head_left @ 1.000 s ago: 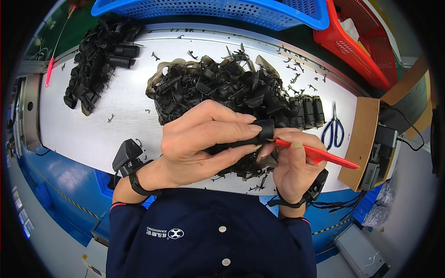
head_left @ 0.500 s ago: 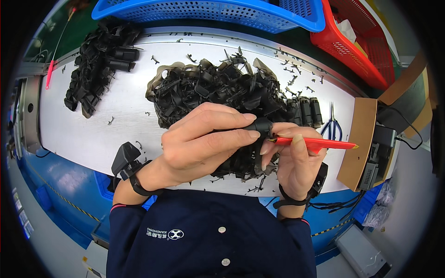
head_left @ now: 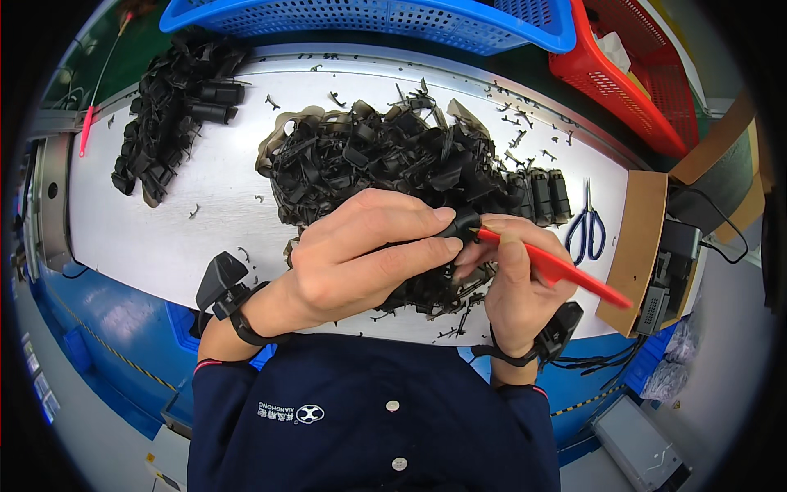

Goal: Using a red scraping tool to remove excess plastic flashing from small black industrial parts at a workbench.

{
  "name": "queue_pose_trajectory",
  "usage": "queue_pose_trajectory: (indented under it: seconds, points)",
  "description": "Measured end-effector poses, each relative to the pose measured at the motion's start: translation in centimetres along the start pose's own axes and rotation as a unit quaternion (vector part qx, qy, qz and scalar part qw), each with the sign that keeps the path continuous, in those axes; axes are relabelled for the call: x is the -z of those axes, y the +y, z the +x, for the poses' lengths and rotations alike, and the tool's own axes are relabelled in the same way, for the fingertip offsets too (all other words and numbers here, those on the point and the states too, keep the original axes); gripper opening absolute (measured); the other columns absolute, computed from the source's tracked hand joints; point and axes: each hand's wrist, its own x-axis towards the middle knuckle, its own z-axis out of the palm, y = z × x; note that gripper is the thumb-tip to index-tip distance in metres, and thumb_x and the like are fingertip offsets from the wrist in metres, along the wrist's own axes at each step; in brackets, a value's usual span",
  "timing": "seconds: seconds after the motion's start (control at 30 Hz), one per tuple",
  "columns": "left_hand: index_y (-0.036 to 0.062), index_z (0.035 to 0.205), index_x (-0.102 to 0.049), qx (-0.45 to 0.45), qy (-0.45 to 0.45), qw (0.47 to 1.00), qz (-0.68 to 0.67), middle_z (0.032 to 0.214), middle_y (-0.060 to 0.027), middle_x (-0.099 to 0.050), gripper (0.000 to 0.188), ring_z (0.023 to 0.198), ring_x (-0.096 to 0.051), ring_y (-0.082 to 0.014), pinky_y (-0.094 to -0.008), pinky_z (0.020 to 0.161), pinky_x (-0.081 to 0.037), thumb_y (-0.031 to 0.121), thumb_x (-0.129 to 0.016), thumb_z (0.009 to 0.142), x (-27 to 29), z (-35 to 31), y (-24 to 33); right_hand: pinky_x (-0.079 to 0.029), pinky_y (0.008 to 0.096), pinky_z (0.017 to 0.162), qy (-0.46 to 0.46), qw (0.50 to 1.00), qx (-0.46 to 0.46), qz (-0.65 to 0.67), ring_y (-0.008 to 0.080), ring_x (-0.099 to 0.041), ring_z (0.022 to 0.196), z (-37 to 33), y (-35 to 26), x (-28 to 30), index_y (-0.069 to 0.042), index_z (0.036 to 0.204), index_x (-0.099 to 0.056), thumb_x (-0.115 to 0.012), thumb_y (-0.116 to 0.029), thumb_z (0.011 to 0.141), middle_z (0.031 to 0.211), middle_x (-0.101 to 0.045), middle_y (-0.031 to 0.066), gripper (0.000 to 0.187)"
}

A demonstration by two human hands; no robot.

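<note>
My left hand (head_left: 352,254) pinches a small black cylindrical plastic part (head_left: 466,220) between thumb and fingers, over the middle of the table. Its other end is hidden by my fingers. In my right hand (head_left: 520,283) is a red-handled trimming knife (head_left: 557,269), slanting down to the right, with its small tip at the right end of the black part. The fingers of my right hand also lie close against that part. Under and beyond both hands spreads a heap of black plastic parts (head_left: 377,160) with thin scraps.
Another pile of black parts (head_left: 168,115) lies far left, near a thin red-handled tool (head_left: 87,131). Blue-handled nippers (head_left: 586,230) rest right of the heap, beside a cardboard box (head_left: 635,246). Blue (head_left: 369,20) and red baskets (head_left: 623,90) stand behind. Small black scraps (head_left: 516,139) litter the table.
The red knife has tilted, its handle end swinging down toward me, and its tip now meets the black part's end. My right hand has turned slightly with it; my left barely moved.
</note>
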Motion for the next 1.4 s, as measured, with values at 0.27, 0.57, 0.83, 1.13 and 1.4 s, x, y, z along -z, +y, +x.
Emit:
queue_pose_trajectory:
  seconds: [0.27, 0.57, 0.83, 1.13, 1.4]
  points:
    - [-0.0008, 0.085, -0.067, -0.026, -0.016, 0.999, -0.021, 0.093, -0.0127, -0.064, 0.024, 0.079, -0.062, -0.024, -0.0292, 0.064, -0.053, 0.0, -0.072, 0.062, 1.3, 0.2, 0.4, -0.051, 0.0253, 0.048, 0.004, 1.0, 0.004, -0.005, 0.0179, -0.061, 0.06, 0.6, -0.7, 0.7, 0.009, 0.091, -0.061, -0.053, -0.007, 0.089, 0.088, -0.063, 0.021, 0.017]
    - [0.0019, 0.087, -0.066, -0.069, -0.034, 0.997, -0.015, 0.097, -0.0114, -0.064, 0.025, 0.086, -0.062, -0.0232, -0.0284, 0.068, -0.055, 0.002, -0.072, 0.063, 1.6, -0.1, 0.4, -0.051, 0.0297, 0.042, -0.036, 0.974, -0.092, 0.202, 0.0264, -0.062, 0.056, 0.1, -1.5, 0.9, 0.011, 0.089, -0.058, -0.052, -0.014, 0.09, 0.09, -0.059, 0.032, 0.025]
    - [0.0022, 0.085, -0.067, -0.085, -0.026, 0.996, -0.001, 0.096, -0.0109, -0.064, 0.022, 0.085, -0.062, -0.0227, -0.0279, 0.07, -0.055, 0.002, -0.072, 0.063, 1.2, -0.1, 0.2, -0.052, 0.0309, 0.042, -0.036, 0.977, -0.111, 0.178, 0.027, -0.063, 0.058, -0.2, -1.7, 0.7, 0.012, 0.094, -0.054, -0.051, -0.016, 0.091, 0.091, -0.06, 0.0284, 0.028]
    - [0.0019, 0.084, -0.067, -0.102, -0.035, 0.994, 0.018, 0.098, -0.0108, -0.064, 0.022, 0.086, -0.062, -0.0226, -0.0279, 0.071, -0.055, 0.003, -0.073, 0.062, 1.2, -0.2, 0.0, -0.052, 0.0305, 0.042, -0.014, 0.985, -0.107, 0.135, 0.0245, -0.063, 0.056, -0.2, -1.7, 0.5, 0.012, 0.094, -0.054, -0.05, -0.015, 0.092, 0.086, -0.062, 0.0249, 0.027]
    - [0.0004, 0.081, -0.067, -0.112, -0.039, 0.992, 0.039, 0.094, -0.0118, -0.064, 0.02, 0.083, -0.062, -0.0233, -0.0297, 0.069, -0.056, 0.001, -0.071, 0.062, 1.0, -0.2, 0.0, -0.052, 0.028, 0.047, 0.004, 0.997, -0.048, 0.067, 0.0219, -0.062, 0.058, -0.5, -1.4, 0.2, 0.01, 0.095, -0.056, -0.052, -0.008, 0.09, 0.087, -0.062, 0.0231, 0.019]
